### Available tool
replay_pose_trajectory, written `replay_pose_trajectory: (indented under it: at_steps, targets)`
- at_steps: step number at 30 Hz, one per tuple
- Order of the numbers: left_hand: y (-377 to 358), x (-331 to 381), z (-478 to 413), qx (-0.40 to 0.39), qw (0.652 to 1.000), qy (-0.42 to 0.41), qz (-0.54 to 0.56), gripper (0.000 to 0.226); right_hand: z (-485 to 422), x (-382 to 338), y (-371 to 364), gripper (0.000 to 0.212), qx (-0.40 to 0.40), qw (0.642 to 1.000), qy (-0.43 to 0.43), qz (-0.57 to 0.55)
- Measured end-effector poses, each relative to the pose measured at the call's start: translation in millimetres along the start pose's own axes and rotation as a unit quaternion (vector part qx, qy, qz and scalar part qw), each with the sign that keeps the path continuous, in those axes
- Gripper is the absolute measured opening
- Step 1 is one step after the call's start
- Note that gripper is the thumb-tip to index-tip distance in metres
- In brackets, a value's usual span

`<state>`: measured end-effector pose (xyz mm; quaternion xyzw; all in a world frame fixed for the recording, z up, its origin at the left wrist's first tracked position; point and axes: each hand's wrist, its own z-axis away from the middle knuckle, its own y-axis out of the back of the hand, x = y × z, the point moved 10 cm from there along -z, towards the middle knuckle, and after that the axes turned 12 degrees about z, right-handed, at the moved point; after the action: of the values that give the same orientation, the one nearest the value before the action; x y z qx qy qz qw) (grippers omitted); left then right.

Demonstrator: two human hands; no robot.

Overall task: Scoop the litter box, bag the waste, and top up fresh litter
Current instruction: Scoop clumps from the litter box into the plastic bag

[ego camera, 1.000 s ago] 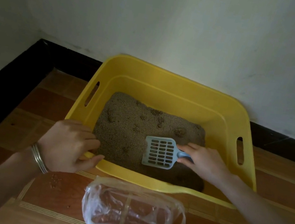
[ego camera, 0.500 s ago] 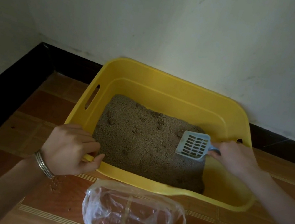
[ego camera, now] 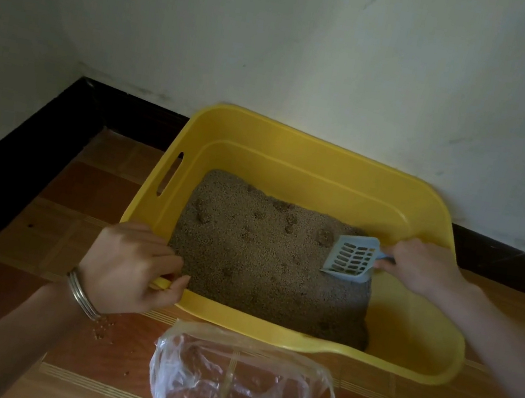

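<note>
Scoop [ego camera: 352, 258] handle in right hand [ego camera: 423, 265] fingers

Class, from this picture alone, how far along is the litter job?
Done: the clear bag lies open beside the yellow box, apparently empty. In hand: left hand grips the box; right hand holds the blue scoop on the litter. Left: bagging waste, fresh litter.

No legible text, label, brand or number showing anywhere. Yellow litter box [ego camera: 292, 176], blue scoop [ego camera: 350, 258], clear plastic bag [ego camera: 240, 386] all presenting unmarked surfaces; dim lighting possibly hiding faint moulded marks.
</note>
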<state>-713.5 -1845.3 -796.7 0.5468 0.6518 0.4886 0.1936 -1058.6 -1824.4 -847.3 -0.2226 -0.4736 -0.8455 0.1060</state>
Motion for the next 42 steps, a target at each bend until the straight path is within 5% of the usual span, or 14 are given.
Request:
replay_pose_trajectory:
  at_steps: [15,34,42]
  targets:
    - [-2.7,-1.2,-1.0,-0.014,0.999,-0.009,0.027,0.031,-63.9,-73.1,18.4,0.034,0.042,0.978,0.068,-0.195]
    - [-2.7,-1.4,-1.9,-0.033,0.998,-0.004,0.056,0.032,-70.4,-123.4,46.6,0.038,0.243,0.933,0.054,-0.259]
    - [-1.9,-2.7,-2.6,-0.035,0.999,0.003,0.041,0.03,-48.0,-104.5,43.1,0.043,0.212,0.919,0.061,-0.327]
